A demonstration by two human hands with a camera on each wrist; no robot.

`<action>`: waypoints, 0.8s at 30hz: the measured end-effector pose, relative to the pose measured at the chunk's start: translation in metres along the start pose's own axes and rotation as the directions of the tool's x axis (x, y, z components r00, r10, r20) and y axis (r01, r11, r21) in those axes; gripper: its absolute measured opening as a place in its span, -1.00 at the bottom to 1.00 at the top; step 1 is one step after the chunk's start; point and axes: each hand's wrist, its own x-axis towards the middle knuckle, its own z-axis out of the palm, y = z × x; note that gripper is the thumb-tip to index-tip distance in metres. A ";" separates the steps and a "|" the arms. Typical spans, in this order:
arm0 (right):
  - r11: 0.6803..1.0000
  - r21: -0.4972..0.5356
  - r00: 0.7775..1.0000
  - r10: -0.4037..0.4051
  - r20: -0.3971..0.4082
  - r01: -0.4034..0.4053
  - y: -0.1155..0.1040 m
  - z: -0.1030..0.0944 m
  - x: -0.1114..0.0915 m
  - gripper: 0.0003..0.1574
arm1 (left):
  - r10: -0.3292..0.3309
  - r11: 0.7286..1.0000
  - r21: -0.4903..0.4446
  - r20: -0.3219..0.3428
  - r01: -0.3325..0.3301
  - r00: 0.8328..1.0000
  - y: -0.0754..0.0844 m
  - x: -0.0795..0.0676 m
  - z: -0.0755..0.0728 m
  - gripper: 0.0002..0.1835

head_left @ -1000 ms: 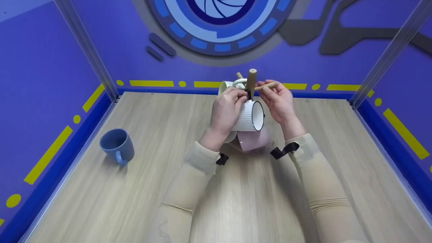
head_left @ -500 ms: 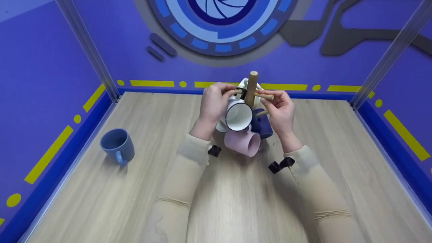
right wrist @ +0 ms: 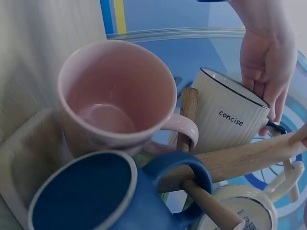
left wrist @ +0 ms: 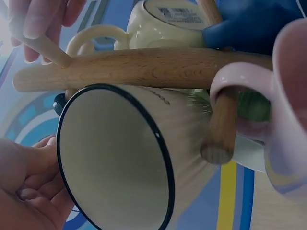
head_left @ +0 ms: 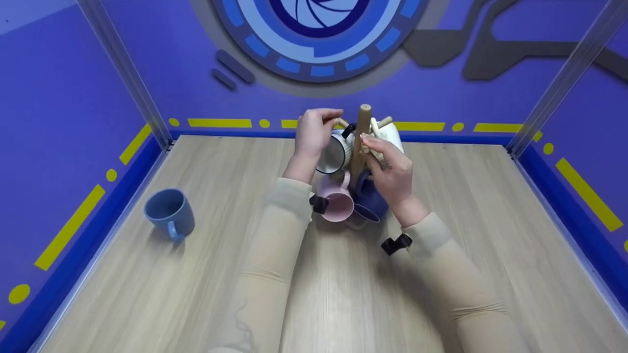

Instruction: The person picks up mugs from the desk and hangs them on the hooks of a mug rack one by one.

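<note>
A wooden mug tree stands near the back of the table. My right hand pinches a front peg between thumb and fingers. My left hand is at the left peg, its thumb by the peg's end and its index finger extended. On this peg hangs a white ribbed mug with a black rim, marked "concise". Below hang a pink mug and a dark blue mug. A cream mug hangs on the far right side.
Apart on the left of the wooden table stands a grey-blue mug, upright with its handle toward me. Blue-purple panels with yellow marks enclose the table at the back and both sides.
The mug tree has turned about its post. The white and pink mugs swing from front to left, while the dark blue and cream mugs come round on the right. My left fingers loosen.
</note>
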 end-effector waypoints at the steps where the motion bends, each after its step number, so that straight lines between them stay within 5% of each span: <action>1: 1.000 0.003 1.000 -0.009 0.007 0.009 0.000 0.001 0.001 -0.66 | -0.014 1.000 0.001 0.011 0.014 1.000 0.000 0.002 0.001 -0.75; 7: 0.999 0.015 0.999 -0.028 0.024 0.028 0.001 0.009 0.003 -0.67 | -0.079 0.997 0.005 0.057 0.079 0.995 0.001 0.009 0.003 -0.73; 16: 0.998 -0.023 0.998 -0.055 0.008 0.055 0.003 0.011 0.003 -0.68 | -0.039 0.998 -0.039 0.023 0.040 0.999 -0.003 0.006 0.005 -0.73; 24: 0.998 -0.042 0.999 -0.036 -0.003 0.036 0.002 0.011 0.002 -0.72 | 0.066 0.984 -0.148 -0.185 -0.094 0.981 -0.028 -0.023 -0.007 -0.71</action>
